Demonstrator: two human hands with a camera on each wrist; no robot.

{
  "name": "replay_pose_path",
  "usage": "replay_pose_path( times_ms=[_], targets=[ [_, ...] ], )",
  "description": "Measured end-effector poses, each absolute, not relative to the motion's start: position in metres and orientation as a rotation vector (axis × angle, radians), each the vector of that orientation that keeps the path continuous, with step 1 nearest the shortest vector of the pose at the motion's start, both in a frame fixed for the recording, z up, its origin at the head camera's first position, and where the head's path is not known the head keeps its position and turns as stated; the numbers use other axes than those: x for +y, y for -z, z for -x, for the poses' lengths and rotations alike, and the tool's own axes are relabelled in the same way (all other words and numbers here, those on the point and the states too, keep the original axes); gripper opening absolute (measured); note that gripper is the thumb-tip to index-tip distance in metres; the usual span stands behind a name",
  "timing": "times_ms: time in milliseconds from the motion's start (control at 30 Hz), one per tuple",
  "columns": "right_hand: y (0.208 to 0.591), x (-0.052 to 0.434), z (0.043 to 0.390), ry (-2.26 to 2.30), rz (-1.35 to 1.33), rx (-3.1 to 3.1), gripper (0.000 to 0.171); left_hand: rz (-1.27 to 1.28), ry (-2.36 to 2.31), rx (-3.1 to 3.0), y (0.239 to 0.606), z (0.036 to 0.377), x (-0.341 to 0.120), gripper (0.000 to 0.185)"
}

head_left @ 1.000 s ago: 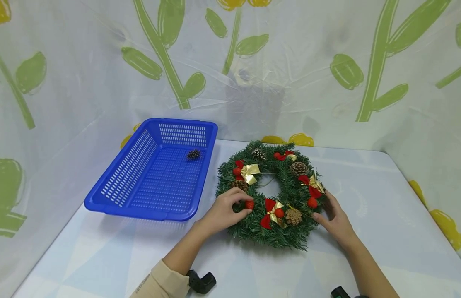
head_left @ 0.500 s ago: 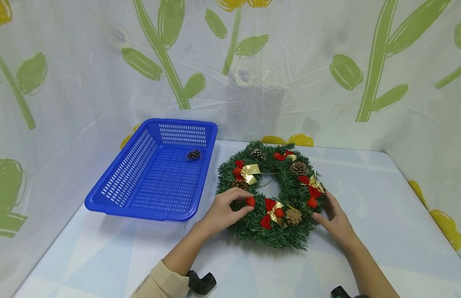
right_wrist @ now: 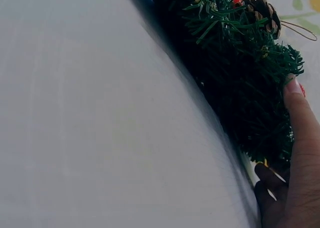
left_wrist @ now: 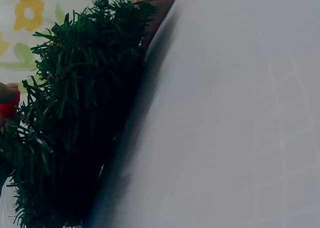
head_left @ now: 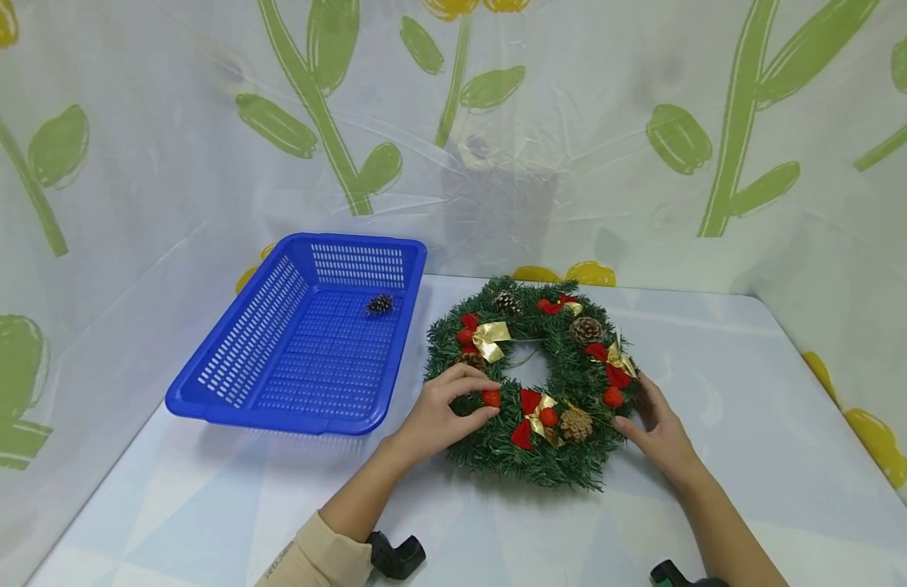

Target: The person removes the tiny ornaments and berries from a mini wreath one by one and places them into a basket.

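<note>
A green Christmas wreath lies on the table, trimmed with pine cones, red and gold bows and red balls. At its left front, my left hand pinches a small red ball between thumb and fingertips, close over the greenery. The left wrist view catches that red ball at its edge beside the wreath's needles. My right hand holds the wreath's right side. In the right wrist view its thumb rests on the outer needles, while the other fingers reach under the rim, partly hidden.
To the left stands a blue plastic basket with slotted walls, holding one pine cone. A curtain printed with flowers encloses the pale table at the back and sides.
Both hands stay where they were on the wreath. The red ball at the left fingertips shifts only slightly, and the head view moves by a few pixels.
</note>
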State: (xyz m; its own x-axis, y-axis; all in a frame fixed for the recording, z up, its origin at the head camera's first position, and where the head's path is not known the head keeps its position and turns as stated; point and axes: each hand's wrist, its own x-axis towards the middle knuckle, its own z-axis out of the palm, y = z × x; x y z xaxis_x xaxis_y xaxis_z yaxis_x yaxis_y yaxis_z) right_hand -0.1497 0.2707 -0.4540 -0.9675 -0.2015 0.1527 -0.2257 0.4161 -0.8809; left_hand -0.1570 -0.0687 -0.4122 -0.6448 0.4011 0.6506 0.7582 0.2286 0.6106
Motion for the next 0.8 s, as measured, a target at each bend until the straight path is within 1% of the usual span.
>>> replay_pose_path(
  times_ms=[300, 633, 800],
  targets=[
    [0.454, 0.271, 0.15, -1.629, -0.395, -2.623, 0.082, 1.075, 1.406, -2.074, 0.411, 0.157, -0.068, 0.029],
    [0.455, 0.272, 0.151, -1.614, -0.39, -2.641, 0.082, 0.956, 1.512, -2.089, 0.404, 0.15, -0.067, 0.03],
    [0.455, 0.271, 0.151, -1.614, -0.389, -2.631, 0.081, 0.976, 1.477, -2.06, 0.398, 0.148, -0.066, 0.037]
  ],
)
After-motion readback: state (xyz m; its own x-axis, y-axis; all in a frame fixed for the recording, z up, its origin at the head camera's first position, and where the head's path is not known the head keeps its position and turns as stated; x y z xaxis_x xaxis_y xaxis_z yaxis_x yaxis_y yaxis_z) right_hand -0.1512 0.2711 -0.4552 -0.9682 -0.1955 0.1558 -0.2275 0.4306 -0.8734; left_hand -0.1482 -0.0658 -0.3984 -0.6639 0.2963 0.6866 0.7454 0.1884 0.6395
